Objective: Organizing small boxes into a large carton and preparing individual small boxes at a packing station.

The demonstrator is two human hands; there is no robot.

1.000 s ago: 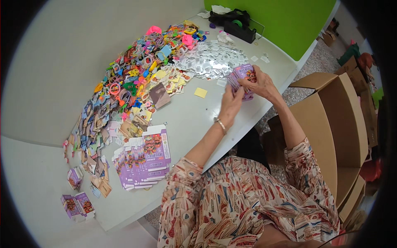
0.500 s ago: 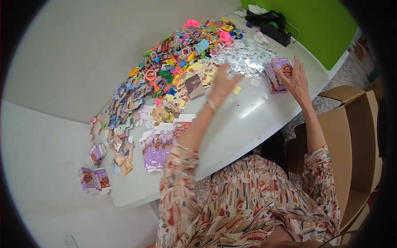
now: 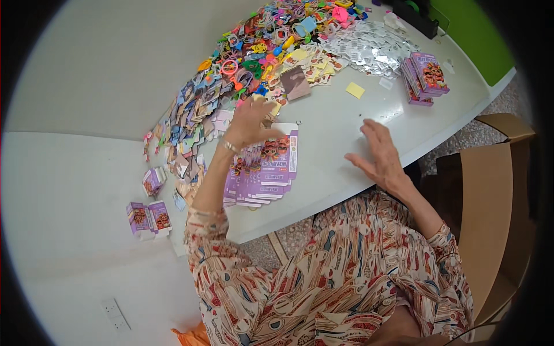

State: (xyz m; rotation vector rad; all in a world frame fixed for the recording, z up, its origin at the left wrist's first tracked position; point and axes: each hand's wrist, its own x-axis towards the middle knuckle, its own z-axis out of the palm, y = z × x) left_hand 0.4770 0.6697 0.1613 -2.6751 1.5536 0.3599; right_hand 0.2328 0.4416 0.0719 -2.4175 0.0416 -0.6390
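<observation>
My left hand [image 3: 249,122] hovers over the upper left of a fanned stack of flat purple cartons [image 3: 271,179], fingers spread; whether it touches anything there is hidden. My right hand [image 3: 382,157] is held above the bare tabletop near the front edge, its thumb and fingers apart and nothing in it. To the far right stands a pile of filled-out purple boxes [image 3: 426,75]. A dark square card [image 3: 295,83] lies beyond my left hand, at the edge of the heap of small cards. Alone on the white table [image 3: 340,130] is a small yellow card [image 3: 355,90].
A long heap of colourful plastic trinkets [image 3: 259,49] runs along the far side, beside silvery packets [image 3: 369,46] and picture cards [image 3: 193,118]. A tape dispenser [image 3: 418,20] stands at the far right. More purple cartons [image 3: 149,219] lie at left. An open cardboard box [image 3: 485,196] is at my right.
My right hand has come away from the purple boxes toward me. My left hand has moved left, from near the silvery packets to the flat cartons. The view has shifted.
</observation>
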